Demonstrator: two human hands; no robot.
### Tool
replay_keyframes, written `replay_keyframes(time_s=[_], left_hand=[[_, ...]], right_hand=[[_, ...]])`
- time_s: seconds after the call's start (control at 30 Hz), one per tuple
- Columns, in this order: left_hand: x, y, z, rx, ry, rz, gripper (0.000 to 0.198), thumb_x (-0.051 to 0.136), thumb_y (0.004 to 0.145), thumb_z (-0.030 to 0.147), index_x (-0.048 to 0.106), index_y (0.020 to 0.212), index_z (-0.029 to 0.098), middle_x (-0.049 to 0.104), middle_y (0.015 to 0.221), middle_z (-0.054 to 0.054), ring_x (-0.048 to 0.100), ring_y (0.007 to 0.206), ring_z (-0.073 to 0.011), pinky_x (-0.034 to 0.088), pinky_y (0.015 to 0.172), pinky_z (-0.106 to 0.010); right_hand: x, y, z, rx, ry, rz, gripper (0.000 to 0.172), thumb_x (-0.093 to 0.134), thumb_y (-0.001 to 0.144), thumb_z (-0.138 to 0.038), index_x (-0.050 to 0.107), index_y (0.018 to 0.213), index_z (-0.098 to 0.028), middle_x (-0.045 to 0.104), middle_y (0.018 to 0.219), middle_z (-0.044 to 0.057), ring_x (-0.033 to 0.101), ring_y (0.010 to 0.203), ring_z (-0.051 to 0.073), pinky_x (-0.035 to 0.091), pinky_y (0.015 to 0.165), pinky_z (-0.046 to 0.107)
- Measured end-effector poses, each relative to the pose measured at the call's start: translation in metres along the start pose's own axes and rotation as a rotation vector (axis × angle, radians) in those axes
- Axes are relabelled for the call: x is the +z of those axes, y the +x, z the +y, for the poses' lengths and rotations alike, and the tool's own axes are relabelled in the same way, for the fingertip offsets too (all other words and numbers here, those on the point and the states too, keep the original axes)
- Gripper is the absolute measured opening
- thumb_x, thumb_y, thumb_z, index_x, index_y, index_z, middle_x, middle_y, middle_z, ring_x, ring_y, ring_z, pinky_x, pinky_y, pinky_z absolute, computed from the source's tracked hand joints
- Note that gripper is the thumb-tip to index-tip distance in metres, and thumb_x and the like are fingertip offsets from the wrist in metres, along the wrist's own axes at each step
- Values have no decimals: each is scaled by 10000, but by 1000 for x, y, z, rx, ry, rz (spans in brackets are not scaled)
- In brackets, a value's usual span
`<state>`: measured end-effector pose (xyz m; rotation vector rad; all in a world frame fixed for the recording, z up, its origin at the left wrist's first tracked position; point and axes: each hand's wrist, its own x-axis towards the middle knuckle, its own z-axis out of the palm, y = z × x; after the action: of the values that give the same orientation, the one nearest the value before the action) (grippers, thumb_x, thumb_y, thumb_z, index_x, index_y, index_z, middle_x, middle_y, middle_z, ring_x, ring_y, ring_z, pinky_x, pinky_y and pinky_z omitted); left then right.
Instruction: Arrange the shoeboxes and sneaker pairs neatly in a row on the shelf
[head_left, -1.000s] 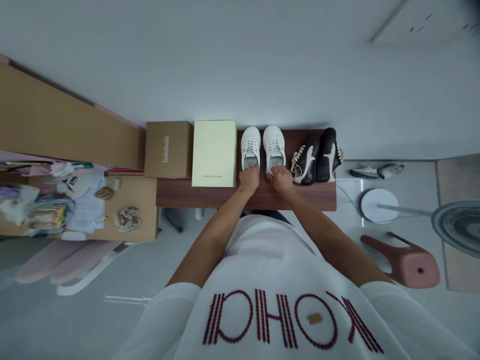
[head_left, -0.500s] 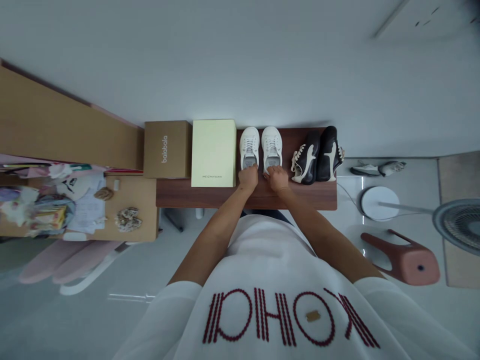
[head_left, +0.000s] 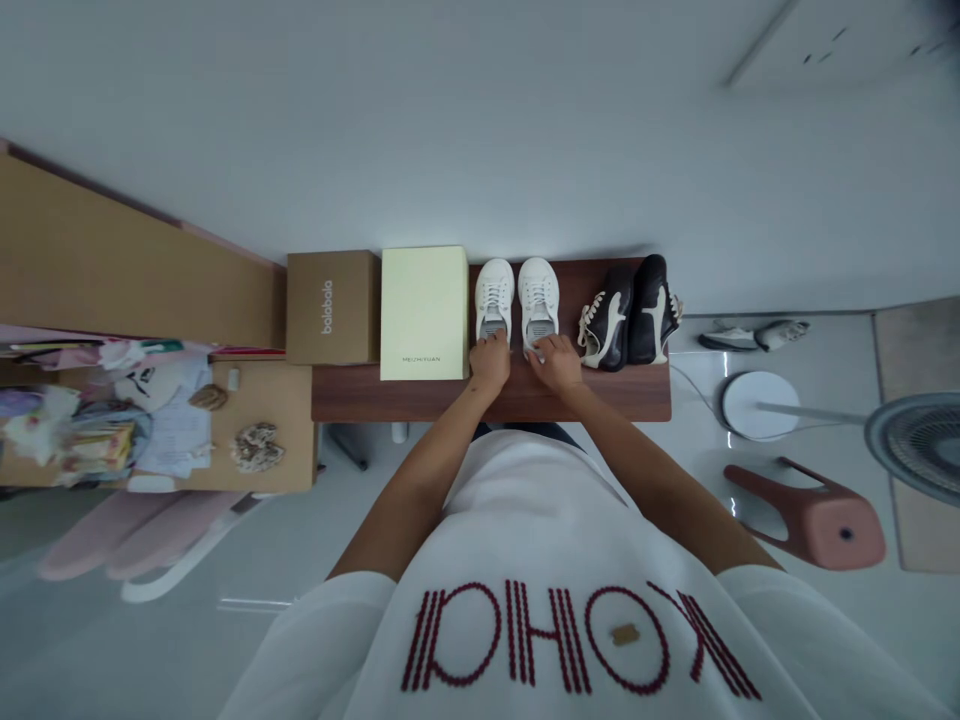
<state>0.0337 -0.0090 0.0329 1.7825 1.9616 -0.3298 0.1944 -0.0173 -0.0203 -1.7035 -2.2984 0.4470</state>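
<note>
Two white lace-up sneakers stand side by side on a dark wooden bench, toes toward the wall. My left hand (head_left: 490, 364) is closed at the heel of the left white sneaker (head_left: 494, 292), its fingertips partly hidden at the shoe's opening. At the heel of the right white sneaker (head_left: 538, 290), my right hand (head_left: 556, 362) has its fingers curled over the back edge. Grey insoles show inside both shoes. A pair of dark sneakers with cream trim (head_left: 646, 312) leans together just right of my right hand.
Left of the white sneakers sit a pale yellow shoebox (head_left: 424, 310) and a brown shoebox (head_left: 331, 310). A cluttered desk (head_left: 292, 450) adjoins the bench (head_left: 390, 403) on the left. On the floor to the right are a pink stool (head_left: 844, 525), a standing fan (head_left: 919, 445) and more shoes (head_left: 754, 337).
The camera view has shifted slightly. Both hands stay at the heels of the white sneakers, with the fingers a little less tightly bunched. The shoes keep about the same place on the bench.
</note>
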Motion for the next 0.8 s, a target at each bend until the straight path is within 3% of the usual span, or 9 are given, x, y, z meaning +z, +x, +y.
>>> replay_keyframes(time_s=[0.17, 0.33, 0.53, 0.7, 0.8], left_hand=[[-12, -7, 9, 65, 9, 124, 412, 554, 1036, 322, 519, 1400, 134, 695, 1259, -200, 610, 1274, -318, 465, 1038, -408], [-10, -11, 39, 258, -23, 131, 397, 585, 1022, 318, 547, 1384, 161, 695, 1281, -171, 610, 1262, -307, 454, 1047, -399], [22, -4, 94, 429, -240, -4, 401, 639, 996, 284, 562, 1364, 147, 703, 1283, -170, 650, 1229, -277, 485, 1020, -367], [53, 16, 130, 358, -366, -155, 465, 723, 931, 276, 596, 1343, 101, 695, 1317, -202, 663, 1240, -273, 493, 1033, -346], [63, 30, 142, 307, -326, -209, 479, 741, 914, 301, 622, 1330, 94, 688, 1342, -209, 660, 1259, -285, 495, 1030, -336]], right_hand=[[-19, -8, 16, 35, 91, 99, 278, 513, 1033, -353, 723, 1021, -173, 712, 1052, 148, 595, 1003, 293, 470, 931, 394], [-43, -27, 48, 133, 84, 152, 284, 493, 1043, -362, 711, 1002, -184, 714, 1046, 140, 615, 1025, 288, 488, 956, 398], [-68, -55, 103, 318, 86, 195, 258, 508, 1014, -376, 692, 1024, -195, 710, 1094, 151, 608, 1078, 313, 488, 990, 450], [-75, -67, 154, 537, 109, 231, 380, 572, 944, -385, 637, 1209, -120, 654, 1234, 215, 560, 1196, 355, 445, 1075, 510], [-72, -68, 176, 624, 129, 159, 489, 656, 873, -375, 613, 1273, -97, 637, 1260, 231, 559, 1213, 382, 448, 1080, 537]])
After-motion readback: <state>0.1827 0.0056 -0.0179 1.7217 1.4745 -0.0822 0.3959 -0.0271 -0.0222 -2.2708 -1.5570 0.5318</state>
